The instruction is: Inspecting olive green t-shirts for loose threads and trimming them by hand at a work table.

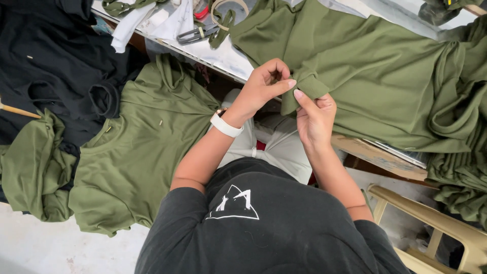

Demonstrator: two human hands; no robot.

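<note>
Because its cuff is drawn off the bench (pixel 228 58) edge toward the body, the green sleeve (pixel 309 86) sits pinched between both hands: left hand (pixel 264 86) fingers pressing at 10 o'clock, right hand (pixel 315 117) thumb underneath. A second green shirt (pixel 142 152) lies at 8 o'clock; scissors (pixel 195 34) at 11.

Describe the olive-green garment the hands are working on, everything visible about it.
The olive-green garment is a soft, matte knit piece, spread over the edge of the worktable with loose folds and creases. One narrow part, likely a sleeve end or hem, is pulled toward the person and folded over. The left hand pinches that fold from above; the right hand holds it from below, thumb against the cloth. Its right side bunches against a heap of similar green garments.
</note>
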